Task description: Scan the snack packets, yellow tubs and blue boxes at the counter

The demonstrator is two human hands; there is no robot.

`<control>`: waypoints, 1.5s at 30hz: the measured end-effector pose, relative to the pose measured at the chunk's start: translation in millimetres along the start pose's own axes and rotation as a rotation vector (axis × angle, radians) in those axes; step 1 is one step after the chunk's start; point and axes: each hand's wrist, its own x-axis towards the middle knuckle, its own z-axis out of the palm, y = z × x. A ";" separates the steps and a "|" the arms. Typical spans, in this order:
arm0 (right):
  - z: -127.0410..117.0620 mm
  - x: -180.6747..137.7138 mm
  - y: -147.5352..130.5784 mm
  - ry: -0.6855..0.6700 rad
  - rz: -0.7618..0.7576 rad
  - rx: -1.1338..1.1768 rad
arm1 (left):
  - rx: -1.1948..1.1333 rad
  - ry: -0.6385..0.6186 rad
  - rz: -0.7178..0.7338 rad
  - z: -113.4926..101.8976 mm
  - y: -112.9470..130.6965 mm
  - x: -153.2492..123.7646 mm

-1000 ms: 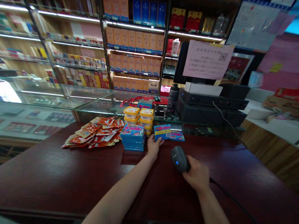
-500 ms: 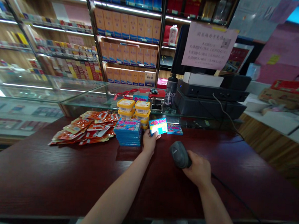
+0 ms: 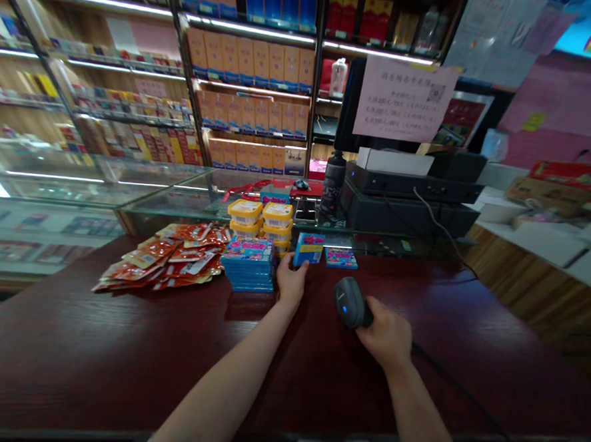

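My left hand grips a small blue box and holds it upright, its printed face with a barcode towards the scanner. In my right hand is a dark barcode scanner, its head aimed at the box and a small blue light lit on top. Left of my left hand stands a stack of matching blue boxes. One more flat blue box lies to the right of the held one. Yellow-lidded tubs are stacked behind the pile.
Orange snack packets lie heaped at the left of the dark wooden table. A glass counter runs behind, with a phone, a black bottle and a monitor with a paper sign. The scanner's cable trails right.
The bright scanning light on the held box has gone, and a blue light now shows on the scanner. The box has turned slightly in my left hand. The view has shifted a little.
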 end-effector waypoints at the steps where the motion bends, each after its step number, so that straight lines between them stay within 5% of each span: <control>1: 0.3 0.1 0.2 0.015 0.012 0.012 | 0.082 -0.008 0.058 0.2 4.6 2.8; 5: -0.3 0.2 -1.1 0.095 0.082 0.035 | 0.456 -0.136 0.382 5.8 22.4 17.9; 9: -0.3 -0.1 -1.2 0.153 0.135 0.029 | 0.788 -0.432 0.711 20.5 28.0 30.9; 15: 3.4 0.1 2.0 0.143 0.087 0.065 | 0.979 -0.787 0.771 41.4 17.7 28.4; 22: 1.9 1.0 -0.9 0.094 0.112 0.024 | 1.065 -0.527 0.245 42.2 0.4 24.6; 37: 4.0 3.4 1.1 0.054 0.080 0.050 | 0.818 -0.416 0.154 66.1 -16.2 21.8; 45: 3.3 3.6 1.3 0.022 0.080 0.024 | 0.793 -0.469 0.170 57.9 -9.8 18.1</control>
